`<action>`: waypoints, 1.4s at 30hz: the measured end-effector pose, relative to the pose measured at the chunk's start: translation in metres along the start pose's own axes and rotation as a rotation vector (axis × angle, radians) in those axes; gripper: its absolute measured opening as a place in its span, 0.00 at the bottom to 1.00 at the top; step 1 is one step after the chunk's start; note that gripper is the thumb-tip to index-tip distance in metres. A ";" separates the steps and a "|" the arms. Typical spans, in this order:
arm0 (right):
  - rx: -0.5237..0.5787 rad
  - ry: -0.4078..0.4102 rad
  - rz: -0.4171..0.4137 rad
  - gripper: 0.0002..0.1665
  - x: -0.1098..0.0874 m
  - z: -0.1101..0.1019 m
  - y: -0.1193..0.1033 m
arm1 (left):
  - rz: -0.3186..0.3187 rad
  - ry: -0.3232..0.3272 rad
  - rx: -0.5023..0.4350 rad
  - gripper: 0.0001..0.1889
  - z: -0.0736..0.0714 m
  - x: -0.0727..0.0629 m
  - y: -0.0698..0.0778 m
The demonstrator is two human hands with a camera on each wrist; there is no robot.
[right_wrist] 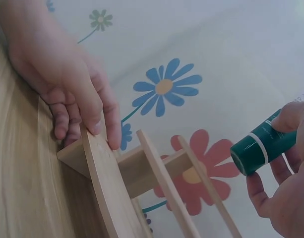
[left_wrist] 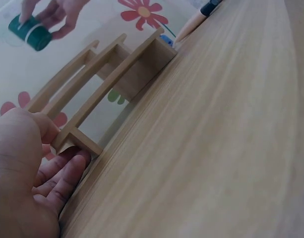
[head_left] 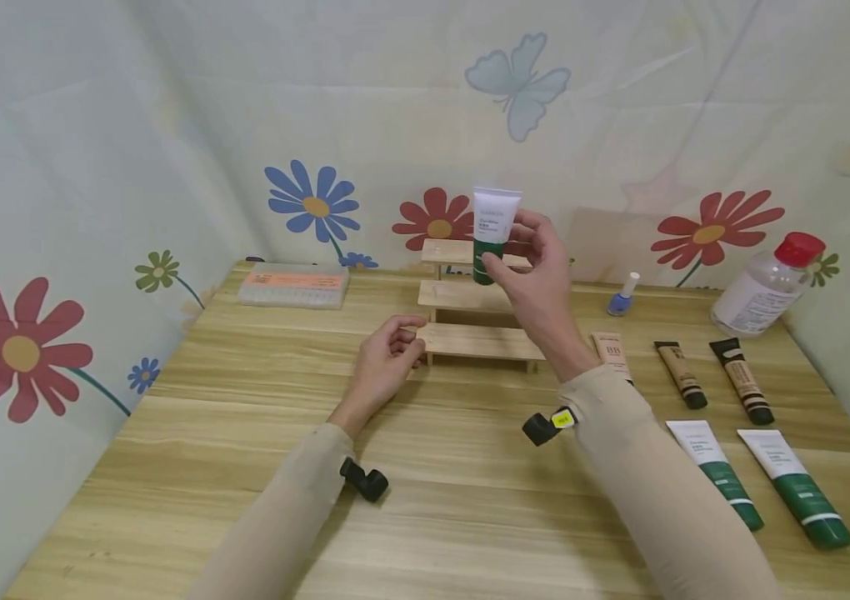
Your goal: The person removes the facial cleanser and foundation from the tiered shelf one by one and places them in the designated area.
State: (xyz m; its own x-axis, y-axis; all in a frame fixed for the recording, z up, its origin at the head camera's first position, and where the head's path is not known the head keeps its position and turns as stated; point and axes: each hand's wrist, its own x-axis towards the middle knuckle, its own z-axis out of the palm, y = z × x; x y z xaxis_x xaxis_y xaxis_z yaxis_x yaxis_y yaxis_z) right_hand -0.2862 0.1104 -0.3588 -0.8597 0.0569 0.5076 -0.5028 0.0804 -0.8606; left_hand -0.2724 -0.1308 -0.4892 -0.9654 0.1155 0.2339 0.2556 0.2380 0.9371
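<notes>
A small three-tier wooden stand (head_left: 477,340) rests on the table by the back wall. My left hand (head_left: 383,360) grips the left end of its lowest step; in the left wrist view the thumb lies over the board and fingers curl beneath. Above the stand, my right hand (head_left: 547,279) pinches a squeeze tube (head_left: 496,218), white at the top with a green cap end pointing down. The same tube (right_wrist: 261,146) appears in the right wrist view, apart from the tiers. No item shows on the visible parts of the steps.
Right of the stand lie two larger white-and-green tubes (head_left: 800,492), a pink BB cream tube (head_left: 610,354) and two small tan-and-black tubes (head_left: 743,382). Behind them stand a blue nail polish bottle (head_left: 622,300) and a red-capped clear bottle (head_left: 758,292). A flat clear case (head_left: 293,287) lies back left.
</notes>
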 end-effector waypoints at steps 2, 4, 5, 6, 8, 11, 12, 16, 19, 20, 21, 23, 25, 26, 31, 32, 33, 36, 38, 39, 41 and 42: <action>0.005 0.000 0.013 0.30 -0.009 -0.010 -0.006 | 0.001 0.000 0.001 0.16 0.001 0.000 0.000; 0.002 0.005 0.029 0.30 -0.018 -0.021 -0.011 | 0.002 -0.001 0.002 0.16 0.001 0.001 0.001; -0.004 0.011 0.035 0.30 -0.022 -0.026 -0.014 | 0.003 -0.001 0.003 0.16 0.001 0.001 0.002; -0.008 0.016 0.040 0.30 -0.027 -0.031 -0.016 | 0.003 -0.001 0.002 0.16 0.002 0.001 0.002; -0.015 0.026 0.039 0.30 -0.035 -0.041 -0.020 | 0.002 -0.001 0.001 0.16 0.002 0.001 0.003; -0.031 0.041 0.025 0.31 -0.047 -0.057 -0.023 | 0.001 -0.003 0.000 0.15 0.003 0.001 0.004; -0.030 0.045 0.020 0.31 -0.051 -0.063 -0.024 | -0.001 -0.003 -0.002 0.15 0.003 0.001 0.004; -0.070 0.060 0.024 0.33 -0.066 -0.085 -0.030 | -0.010 -0.004 -0.007 0.15 0.003 0.001 0.004; -0.108 0.071 0.047 0.35 -0.076 -0.102 -0.035 | -0.020 -0.002 -0.008 0.16 0.003 0.001 0.003; -0.138 0.077 0.056 0.36 -0.080 -0.108 -0.036 | -0.023 -0.002 -0.008 0.16 0.003 0.001 0.003; -0.163 0.088 0.065 0.36 -0.083 -0.113 -0.037 | -0.025 -0.002 -0.009 0.16 0.002 0.000 0.003; -0.218 0.105 0.083 0.38 -0.090 -0.123 -0.037 | -0.028 0.000 -0.008 0.15 0.002 0.000 0.003; -0.283 0.119 0.099 0.39 -0.097 -0.131 -0.037 | -0.029 0.003 -0.009 0.15 0.001 0.000 0.002; -0.302 0.123 0.105 0.39 -0.100 -0.135 -0.037 | -0.030 0.005 -0.009 0.15 0.000 0.000 0.002; -0.308 0.141 0.135 0.40 -0.114 -0.150 -0.034 | -0.036 0.003 0.003 0.16 0.000 -0.001 0.001; -0.313 0.142 0.136 0.40 -0.117 -0.153 -0.033 | -0.036 0.002 0.007 0.16 0.000 -0.001 0.001; -0.316 0.141 0.139 0.40 -0.119 -0.155 -0.032 | -0.036 0.001 0.010 0.16 0.000 -0.001 0.001; -0.362 0.129 0.145 0.39 -0.128 -0.159 -0.027 | -0.036 0.000 0.016 0.16 0.002 -0.001 0.002; -0.367 0.112 0.175 0.39 -0.135 -0.161 -0.023 | -0.035 0.002 0.015 0.16 0.002 -0.001 0.002; -0.366 0.102 0.196 0.38 -0.139 -0.162 -0.021 | -0.035 0.002 0.014 0.16 0.002 -0.001 0.002; -0.362 0.086 0.241 0.38 -0.147 -0.164 -0.017 | -0.035 0.002 0.014 0.16 0.002 -0.001 0.002; -0.360 0.078 0.271 0.38 -0.151 -0.164 -0.015 | -0.035 0.002 0.013 0.16 0.002 -0.001 0.002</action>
State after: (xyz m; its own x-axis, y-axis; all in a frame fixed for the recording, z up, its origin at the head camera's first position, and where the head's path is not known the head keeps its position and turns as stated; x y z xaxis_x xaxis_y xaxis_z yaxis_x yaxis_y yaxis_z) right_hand -0.1336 0.2640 -0.4159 -0.9396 0.1975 0.2796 -0.1857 0.3920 -0.9010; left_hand -0.2708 -0.1281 -0.4877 -0.9738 0.1047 0.2018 0.2224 0.2548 0.9411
